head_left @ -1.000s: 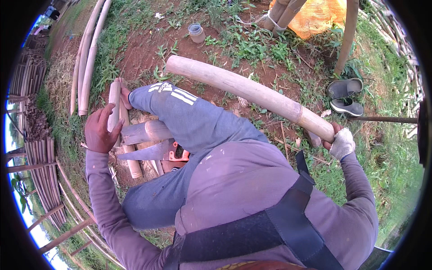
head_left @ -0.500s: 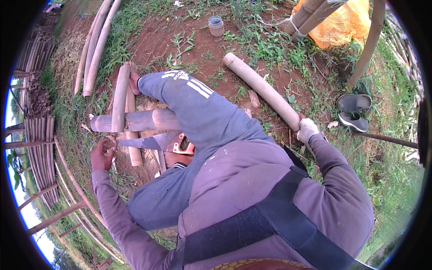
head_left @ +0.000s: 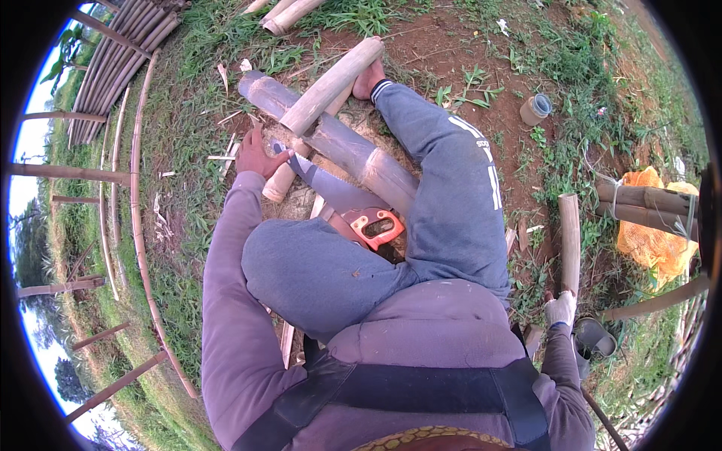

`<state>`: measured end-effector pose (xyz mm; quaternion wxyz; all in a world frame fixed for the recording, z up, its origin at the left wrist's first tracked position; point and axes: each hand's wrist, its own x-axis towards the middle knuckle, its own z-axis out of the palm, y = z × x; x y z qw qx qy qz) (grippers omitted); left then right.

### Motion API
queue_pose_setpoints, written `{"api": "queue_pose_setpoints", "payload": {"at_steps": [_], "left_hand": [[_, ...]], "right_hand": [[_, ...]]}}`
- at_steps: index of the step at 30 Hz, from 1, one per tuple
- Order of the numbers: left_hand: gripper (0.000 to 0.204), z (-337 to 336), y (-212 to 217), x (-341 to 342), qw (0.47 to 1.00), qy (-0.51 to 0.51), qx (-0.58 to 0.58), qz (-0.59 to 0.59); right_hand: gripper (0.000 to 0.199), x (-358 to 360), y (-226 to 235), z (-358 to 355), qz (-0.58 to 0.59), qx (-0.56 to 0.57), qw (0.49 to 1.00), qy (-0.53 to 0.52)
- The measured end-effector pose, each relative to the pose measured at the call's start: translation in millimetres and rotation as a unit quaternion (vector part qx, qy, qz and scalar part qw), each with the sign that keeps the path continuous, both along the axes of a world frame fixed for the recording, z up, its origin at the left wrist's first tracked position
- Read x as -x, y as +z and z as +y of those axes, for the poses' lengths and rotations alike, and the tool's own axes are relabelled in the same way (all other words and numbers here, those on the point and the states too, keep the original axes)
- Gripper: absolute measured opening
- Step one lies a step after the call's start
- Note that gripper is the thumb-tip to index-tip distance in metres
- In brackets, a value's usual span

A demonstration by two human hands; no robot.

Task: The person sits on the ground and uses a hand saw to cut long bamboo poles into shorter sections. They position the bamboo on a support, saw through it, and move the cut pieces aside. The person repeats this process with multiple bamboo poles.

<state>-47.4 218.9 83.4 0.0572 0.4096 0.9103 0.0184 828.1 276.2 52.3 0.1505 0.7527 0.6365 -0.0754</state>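
Grassy reddish soil (head_left: 444, 45) outdoors; gloved right hand (head_left: 560, 309) closed around one end of a bamboo length (head_left: 569, 240), at far right; well apart, bare left hand (head_left: 259, 156) spread beside the tip of an orange-handled saw (head_left: 342, 192), contact uncertain, near crossed bamboo pieces (head_left: 325, 92).
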Motion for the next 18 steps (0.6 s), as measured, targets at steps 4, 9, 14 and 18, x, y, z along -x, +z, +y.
{"api": "queue_pose_setpoints", "payload": {"at_steps": [4, 9, 14, 18], "left_hand": [[0.11, 60, 0, -16, 0.997, 0.003, -0.06, -0.056], [0.094, 100, 9, -15, 0.991, -0.021, 0.056, -0.122], [0.061, 90, -3, -38, 0.784, 0.026, -0.22, -0.58], [0.069, 70, 94, -112, 0.71, -0.154, -0.206, -0.656]], "right_hand": [[0.055, 139, 16, 75, 0.228, -0.087, 0.96, 0.136], [0.054, 328, 104, 127, 0.368, -0.21, 0.849, 0.316], [0.068, 459, 112, 114, 0.595, -0.027, 0.749, 0.29], [0.093, 532, 130, 86, 0.829, 0.202, 0.519, 0.044]]}}
